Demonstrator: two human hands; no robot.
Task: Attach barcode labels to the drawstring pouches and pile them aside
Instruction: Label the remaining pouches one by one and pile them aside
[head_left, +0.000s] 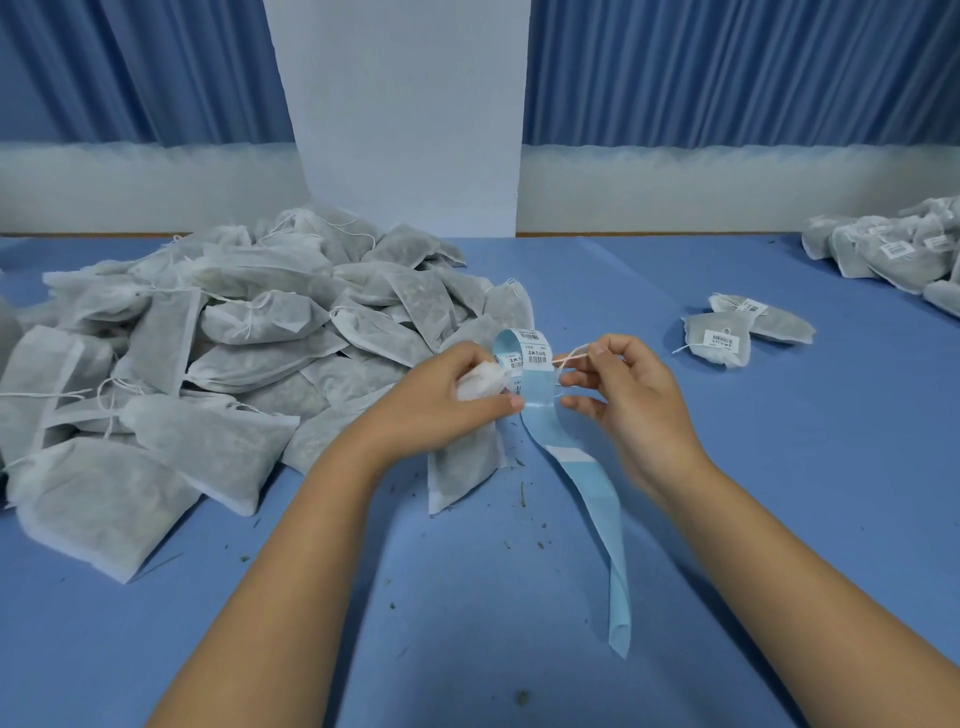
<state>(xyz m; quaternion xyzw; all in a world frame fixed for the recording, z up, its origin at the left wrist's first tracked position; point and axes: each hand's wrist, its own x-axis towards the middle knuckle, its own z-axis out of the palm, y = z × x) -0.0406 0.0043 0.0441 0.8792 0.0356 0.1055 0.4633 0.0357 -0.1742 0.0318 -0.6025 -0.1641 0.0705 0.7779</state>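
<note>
- Saw pleated blue curtains (130, 67) at upper left and upper right.
- Saw a white pillar (400, 104) between them, top centre.
- Found a blue table cover (467, 649) across the lower frame.

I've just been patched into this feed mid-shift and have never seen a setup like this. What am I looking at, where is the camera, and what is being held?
There is no machine here. These are a person's two bare hands, filmed by one wide-angle camera worn on the head, looking forward and down.

The left hand grips the gathered neck of a drawstring pouch and pinches a blue backing strip carrying barcode labels. The right hand pinches the pouch's white drawstring.

On the blue table, a big heap of unlabelled pouches lies to the left. Two labelled pouches lie to the right, and a pile of labelled ones sits at the far right edge.
</note>
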